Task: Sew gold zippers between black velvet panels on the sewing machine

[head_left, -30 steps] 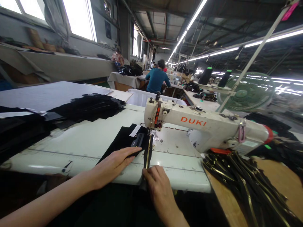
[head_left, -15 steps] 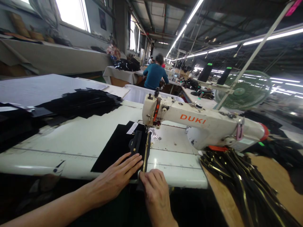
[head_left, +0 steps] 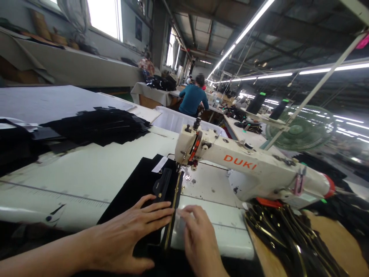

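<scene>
A black fabric panel [head_left: 135, 192] lies on the machine bed, its front end hanging over the edge. A zipper with gold teeth [head_left: 174, 198] runs along its right side, up to the needle area of the sewing machine [head_left: 211, 152]. On the panel are a black strap tab with a gold stud [head_left: 161, 186] and a white label [head_left: 159, 164]. My left hand [head_left: 129, 232] rests on the panel, fingers spread, fingertips beside the zipper. My right hand [head_left: 200, 234] is curled at the zipper's right edge, its fingertips drawn together and blurred; anything between them is hidden.
A stack of black fabric pieces [head_left: 100, 125] lies on the left. Black zippers with gold teeth [head_left: 285, 231] are piled on a board at the right. A green fan [head_left: 301, 129] and thread cones [head_left: 256, 103] stand behind. A person in blue [head_left: 191, 98] sits ahead.
My right hand has shifted up and right from the zipper's lower end. My left hand has spread wider and moved left and nearer. The panel hangs further over the front edge. The view has tilted.
</scene>
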A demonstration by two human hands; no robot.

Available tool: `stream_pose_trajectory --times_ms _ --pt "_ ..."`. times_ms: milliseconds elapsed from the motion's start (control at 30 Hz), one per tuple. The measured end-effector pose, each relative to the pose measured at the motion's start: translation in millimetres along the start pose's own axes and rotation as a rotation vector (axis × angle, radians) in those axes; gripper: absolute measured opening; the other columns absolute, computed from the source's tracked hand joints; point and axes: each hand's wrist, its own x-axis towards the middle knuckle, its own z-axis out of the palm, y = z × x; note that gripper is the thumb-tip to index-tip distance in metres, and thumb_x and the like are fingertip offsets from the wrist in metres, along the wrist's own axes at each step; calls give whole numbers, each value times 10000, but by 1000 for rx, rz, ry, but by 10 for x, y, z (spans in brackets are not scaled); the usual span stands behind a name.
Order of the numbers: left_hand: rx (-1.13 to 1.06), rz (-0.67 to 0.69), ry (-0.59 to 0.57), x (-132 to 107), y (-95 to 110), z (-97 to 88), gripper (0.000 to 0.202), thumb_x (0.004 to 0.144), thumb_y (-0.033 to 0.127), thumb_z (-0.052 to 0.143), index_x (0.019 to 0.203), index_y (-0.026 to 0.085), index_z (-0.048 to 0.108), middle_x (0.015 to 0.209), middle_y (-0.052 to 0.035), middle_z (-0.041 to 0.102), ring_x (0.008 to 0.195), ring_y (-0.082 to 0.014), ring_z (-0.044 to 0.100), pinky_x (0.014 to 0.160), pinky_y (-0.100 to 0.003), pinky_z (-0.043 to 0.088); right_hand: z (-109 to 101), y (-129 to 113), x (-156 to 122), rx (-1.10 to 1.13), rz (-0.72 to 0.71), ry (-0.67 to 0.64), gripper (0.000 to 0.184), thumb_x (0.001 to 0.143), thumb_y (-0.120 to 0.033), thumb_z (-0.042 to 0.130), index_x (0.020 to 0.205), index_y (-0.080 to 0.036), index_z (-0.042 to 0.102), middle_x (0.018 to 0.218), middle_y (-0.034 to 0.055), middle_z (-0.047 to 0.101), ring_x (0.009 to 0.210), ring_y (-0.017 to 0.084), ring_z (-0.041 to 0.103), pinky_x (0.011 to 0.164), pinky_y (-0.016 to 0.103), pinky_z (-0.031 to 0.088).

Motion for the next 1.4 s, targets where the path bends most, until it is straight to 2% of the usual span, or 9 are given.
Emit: stream_pose_trajectory --times_ms 67,167,433,733,867,967,1067,1233,1400 --pt "15 4 -13 -13 -6 -27 932 772 406 799 1568 311 324 1601 -34 352 1470 -312 340 1236 -536 202 18 155 207 -80 11 12 652 769 66 414 1344 -203 565 1208 120 606 1094 254 583 920 414 544" --pt "47 58 44 -10 -58 -13 843 840 490 746 1561 316 345 1574 -27 400 1443 -299 394 1225 -473 281 169 314 429 -147 -57 -64 644 737 92 458 1301 -180 608 1219 108 632 1120 276 576 957 450 537" --pt "38 159 188 190 -384 117 679 944 276 645 1541 412 352 1433 49 584 1312 -225 568 1256 -399 203 459 465 504 -224 -62 -32 497 780 71 593 1219 -154 650 1145 91 679 1067 287 608 991 464 531" --pt "-94 24 -73 420 -394 -360 847 833 501 770 1547 276 375 1562 -55 407 1435 -328 387 1240 -513 167 396 650 787 -241 3 -195 591 779 97 500 1299 -147 636 1259 121 662 1176 298 595 1036 479 488" --pt "-123 5 -122 530 -423 -434 767 888 608 662 1517 233 433 1536 -88 446 1428 -322 403 1234 -537 150 296 723 847 -236 151 -141 442 871 -2 558 1274 -168 636 1136 110 693 1013 251 661 900 372 552" --pt "-106 5 -124 546 -451 -408 791 885 650 638 1518 220 433 1540 -94 437 1432 -329 395 1233 -553 134 231 796 920 -282 225 -105 240 849 -113 710 1084 -162 690 998 102 688 916 273 657 797 372 564" --pt "-68 15 -105 542 -471 -364 799 885 654 635 1523 219 429 1545 -90 429 1445 -336 369 1236 -550 135 236 848 1010 -312 154 -137 142 851 -90 713 954 -185 696 958 85 679 927 273 641 797 371 547" --pt "-43 55 -67 528 -508 -286 786 883 640 647 1521 235 433 1543 -81 438 1439 -333 384 1236 -558 137 367 805 1048 -392 54 -211 265 902 13 535 1085 -129 662 1022 154 679 971 303 605 883 452 496" --pt "42 100 55 494 -650 -102 717 878 577 680 1510 340 437 1522 -33 474 1406 -331 439 1194 -528 315 392 755 1009 -440 169 -240 202 955 -171 592 1149 -128 630 1080 143 671 1035 310 596 872 445 508"
